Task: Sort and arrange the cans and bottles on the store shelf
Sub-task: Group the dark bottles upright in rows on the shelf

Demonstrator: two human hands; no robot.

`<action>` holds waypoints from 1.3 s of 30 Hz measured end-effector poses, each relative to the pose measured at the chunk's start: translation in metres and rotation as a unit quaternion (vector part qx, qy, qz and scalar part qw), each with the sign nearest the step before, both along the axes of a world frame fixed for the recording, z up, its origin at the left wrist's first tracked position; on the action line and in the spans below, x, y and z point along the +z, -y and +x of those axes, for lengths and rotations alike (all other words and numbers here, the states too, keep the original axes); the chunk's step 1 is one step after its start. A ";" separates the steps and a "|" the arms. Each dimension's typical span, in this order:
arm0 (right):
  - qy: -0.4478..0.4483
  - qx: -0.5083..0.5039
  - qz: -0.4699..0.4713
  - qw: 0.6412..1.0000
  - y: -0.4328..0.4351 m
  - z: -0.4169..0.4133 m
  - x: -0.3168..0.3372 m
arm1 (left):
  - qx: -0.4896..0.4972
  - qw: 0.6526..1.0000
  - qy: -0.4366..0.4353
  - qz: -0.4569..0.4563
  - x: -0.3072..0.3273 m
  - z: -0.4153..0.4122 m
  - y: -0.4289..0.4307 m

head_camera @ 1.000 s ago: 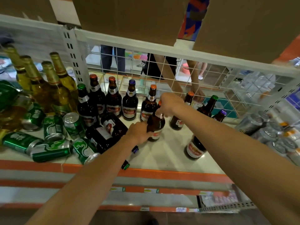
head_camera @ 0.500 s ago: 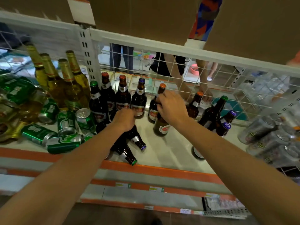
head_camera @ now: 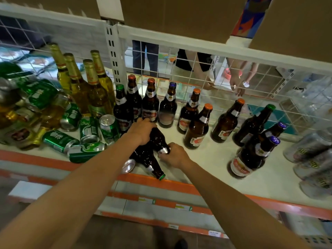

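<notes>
With sorting seemingly midway, the left hand (head_camera: pixel 142 129) is gripping the body and the right hand (head_camera: pixel 173 156) the neck of a fallen brown bottle (head_camera: pixel 158 139) at the shelf (head_camera: pixel 206 159) front, while green cans (head_camera: pixel 60 141) are lying jumbled leftward and a row of brown bottles (head_camera: pixel 150 105) is standing behind.

I read brown bottles (head_camera: pixel 196 130) with orange, green or purple caps (head_camera: pixel 208 106); green cans (head_camera: pixel 59 140); golden bottles (head_camera: pixel 97 90); white shelf (head_camera: pixel 215 159), orange front edge.
</notes>
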State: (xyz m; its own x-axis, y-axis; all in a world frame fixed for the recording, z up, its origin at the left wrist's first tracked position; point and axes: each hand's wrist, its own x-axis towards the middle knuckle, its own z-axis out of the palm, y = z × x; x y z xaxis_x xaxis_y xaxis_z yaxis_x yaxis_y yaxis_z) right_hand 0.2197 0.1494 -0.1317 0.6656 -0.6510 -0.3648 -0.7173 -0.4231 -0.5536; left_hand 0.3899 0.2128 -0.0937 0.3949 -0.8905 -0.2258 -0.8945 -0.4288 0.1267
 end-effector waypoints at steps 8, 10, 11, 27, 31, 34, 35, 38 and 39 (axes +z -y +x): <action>0.039 0.016 -0.066 0.997 0.024 0.005 0.055 | -0.016 0.999 -0.031 -0.013 -0.003 0.007 0.002; 0.034 0.047 -0.093 0.994 0.035 0.010 0.090 | 0.019 0.992 -0.084 -0.091 -0.001 0.000 0.001; 0.023 0.065 -0.113 0.991 0.040 0.013 0.107 | 0.032 0.985 -0.111 -0.130 -0.001 -0.005 0.000; -0.125 0.179 -0.433 0.874 0.073 0.035 0.160 | 0.168 0.908 -0.321 -0.209 -0.019 -0.062 0.050; -0.123 0.184 -0.409 0.885 0.071 0.037 0.153 | 0.124 0.909 -0.349 -0.189 -0.013 -0.052 0.048; -0.119 0.179 -0.390 0.896 0.070 0.033 0.155 | 0.110 0.914 -0.338 -0.195 -0.006 -0.051 0.048; -0.113 0.172 -0.384 0.900 0.071 0.030 0.159 | 0.108 0.911 -0.345 -0.200 -0.002 -0.051 0.048; -0.066 0.134 -0.389 0.909 0.078 0.015 0.177 | 0.091 0.897 -0.361 -0.237 0.023 -0.052 0.050; -0.045 0.117 -0.398 0.909 0.082 0.006 0.185 | 0.080 0.891 -0.359 -0.265 0.033 -0.054 0.051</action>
State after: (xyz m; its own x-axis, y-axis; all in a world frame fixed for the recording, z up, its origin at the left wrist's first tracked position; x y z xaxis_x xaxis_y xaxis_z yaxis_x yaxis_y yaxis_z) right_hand 0.2260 0.0676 0.0536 0.8105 -0.5773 0.0996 -0.5835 -0.8105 0.0506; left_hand 0.3363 0.1618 -0.0608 0.4499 -0.8924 -0.0358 -0.4331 -0.2530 0.8651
